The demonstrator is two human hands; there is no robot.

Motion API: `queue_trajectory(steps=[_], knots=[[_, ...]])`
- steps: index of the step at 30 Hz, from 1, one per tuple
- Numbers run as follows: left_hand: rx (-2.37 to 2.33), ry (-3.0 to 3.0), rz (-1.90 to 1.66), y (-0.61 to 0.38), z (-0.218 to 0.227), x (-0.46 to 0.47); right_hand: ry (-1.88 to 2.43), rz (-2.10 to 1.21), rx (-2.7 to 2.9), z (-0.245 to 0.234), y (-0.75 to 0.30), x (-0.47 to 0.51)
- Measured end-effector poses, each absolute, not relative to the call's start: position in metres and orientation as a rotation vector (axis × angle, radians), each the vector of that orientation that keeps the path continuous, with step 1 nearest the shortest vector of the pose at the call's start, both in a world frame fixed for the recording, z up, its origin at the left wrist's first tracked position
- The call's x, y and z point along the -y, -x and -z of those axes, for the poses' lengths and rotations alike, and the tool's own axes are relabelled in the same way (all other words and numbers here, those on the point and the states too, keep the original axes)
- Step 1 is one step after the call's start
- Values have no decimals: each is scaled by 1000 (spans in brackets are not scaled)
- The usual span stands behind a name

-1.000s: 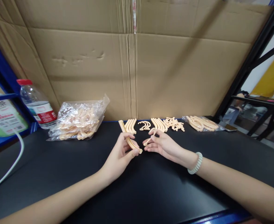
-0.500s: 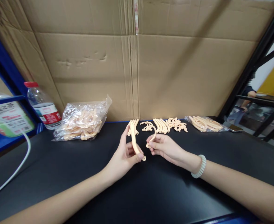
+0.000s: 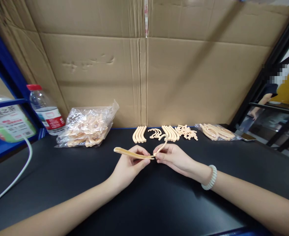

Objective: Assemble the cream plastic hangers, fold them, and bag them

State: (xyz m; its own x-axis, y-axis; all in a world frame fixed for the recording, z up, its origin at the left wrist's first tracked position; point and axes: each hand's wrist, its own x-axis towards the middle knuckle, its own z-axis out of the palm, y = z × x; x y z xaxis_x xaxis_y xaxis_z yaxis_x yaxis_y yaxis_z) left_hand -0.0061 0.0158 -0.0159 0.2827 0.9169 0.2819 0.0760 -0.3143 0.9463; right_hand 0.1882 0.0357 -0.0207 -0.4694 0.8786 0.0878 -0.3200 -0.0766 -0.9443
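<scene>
Between the thumb and fingers of my left hand [image 3: 128, 165] is a beige hanger arm [image 3: 129, 153], its broad end pointing left and its slotted end pointing right. My right hand [image 3: 175, 159] pinches a beige hanger hook [image 3: 163, 141] by its base, with the curve standing upward. The hook's base meets the arm's narrow end; whether it sits inside the slot I cannot tell. Behind my hands lie a row of hanger arms [image 3: 139, 134], some loose hooks [image 3: 155, 133], a second row of arms [image 3: 171, 132] and a pile of small beige pieces [image 3: 186, 132].
A plastic bag of beige parts [image 3: 87, 127] and a red-capped bottle [image 3: 47, 111] stand at the back left. Another bag [image 3: 217, 131] and a phone-like flat object [image 3: 248, 137] lie at the right. A white cable [image 3: 24, 173] crosses the left side. Beyond the frame is another person's arm [image 3: 263, 101].
My left hand has turned the hanger arm from upright to nearly level, pointing left. Its narrow end and the hook's base have come together.
</scene>
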Motion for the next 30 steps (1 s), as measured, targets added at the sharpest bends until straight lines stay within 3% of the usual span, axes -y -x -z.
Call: queue_trajectory(steps=[15,30], knots=[[-880,-1590,-1140,4,13,-11,639,-1786,1379,15,-188,-32],[-915,-1489,-1133,2,14,-10,709,-1422,1471,19,-176,-26]])
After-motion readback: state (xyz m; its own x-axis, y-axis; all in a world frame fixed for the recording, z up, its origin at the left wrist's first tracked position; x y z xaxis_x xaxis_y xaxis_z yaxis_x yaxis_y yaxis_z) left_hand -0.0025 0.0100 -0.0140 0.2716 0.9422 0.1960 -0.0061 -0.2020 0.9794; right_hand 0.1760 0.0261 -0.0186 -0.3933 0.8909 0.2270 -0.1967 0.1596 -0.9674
